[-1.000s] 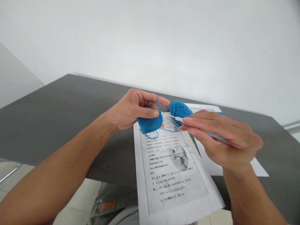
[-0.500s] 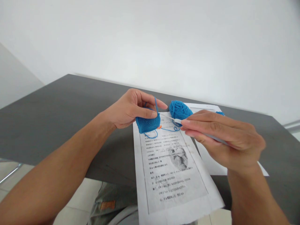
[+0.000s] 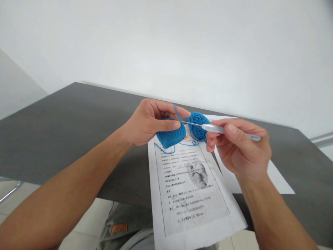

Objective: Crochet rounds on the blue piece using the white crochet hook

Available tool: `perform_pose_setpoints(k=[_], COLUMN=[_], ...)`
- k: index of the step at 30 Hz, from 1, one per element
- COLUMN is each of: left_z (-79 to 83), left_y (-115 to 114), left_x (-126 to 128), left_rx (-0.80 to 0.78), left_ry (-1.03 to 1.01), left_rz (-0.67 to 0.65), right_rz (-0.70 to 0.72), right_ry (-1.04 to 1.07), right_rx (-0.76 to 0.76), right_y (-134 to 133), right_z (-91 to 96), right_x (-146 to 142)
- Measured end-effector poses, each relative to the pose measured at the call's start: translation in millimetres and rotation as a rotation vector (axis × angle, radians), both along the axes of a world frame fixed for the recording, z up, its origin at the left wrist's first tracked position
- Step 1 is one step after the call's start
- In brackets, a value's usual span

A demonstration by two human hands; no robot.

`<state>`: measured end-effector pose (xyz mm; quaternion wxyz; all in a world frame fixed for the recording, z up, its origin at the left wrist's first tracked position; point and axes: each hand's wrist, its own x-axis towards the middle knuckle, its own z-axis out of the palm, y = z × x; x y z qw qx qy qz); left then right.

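My left hand (image 3: 153, 121) pinches a blue crochet piece (image 3: 170, 137) between thumb and fingers, with a strand of blue yarn (image 3: 177, 111) running up over the index finger. In my right hand (image 3: 240, 144) is a crochet hook (image 3: 213, 128) with a pale grey handle and a thin metal shaft. Its tip meets the piece's upper right edge by my left thumb; the exact stitch is too small to make out. Just behind the hook lies a ball of blue yarn (image 3: 198, 119). A small orange bit (image 3: 186, 137) shows at the piece's right side.
A printed sheet with text and a picture (image 3: 187, 201) lies under the hands and hangs over the near edge of the dark grey table (image 3: 104, 114). Another white sheet (image 3: 278, 178) is partly hidden behind my right hand. A white wall stands behind the table.
My right hand has turned, so the hook's handle now shows and lies more level. My left hand and the crochet piece have shifted slightly to the right.
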<state>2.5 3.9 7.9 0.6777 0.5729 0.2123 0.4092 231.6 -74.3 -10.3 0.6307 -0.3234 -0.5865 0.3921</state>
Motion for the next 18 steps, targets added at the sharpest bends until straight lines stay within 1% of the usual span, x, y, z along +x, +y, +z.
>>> perform_pose_setpoints(k=[2,4,7,9,13,18], left_z=[-3.5,-6.5,-8.6,-8.4,-7.5,-8.7], left_y=[-4,-8,-14,-17,-18,-17], left_x=[5,10,16,19,19,17], left_rx=[0.026,0.019,-0.033,-0.07,-0.126,-0.076], left_ry=[-0.046,-0.071,-0.118,-0.147,-0.13,-0.136], left_rz=[0.05,0.097,0.084,0.072,0.08,0.059], right_rz=[0.016,-0.016,-0.059,-0.073,-0.105,-0.118], right_ry=[0.091,0.153,0.184,0.187,0.149,0.111], right_rx=[-0.049,-0.055,-0.044,-0.018,0.034,0.082], right_y=[4,6,7,7,7,6], right_z=[-2.9,-5.9,-9.6,-11.2,-13.5,-15.9], right_x=[-11,-24,-36,-37,-34,-33])
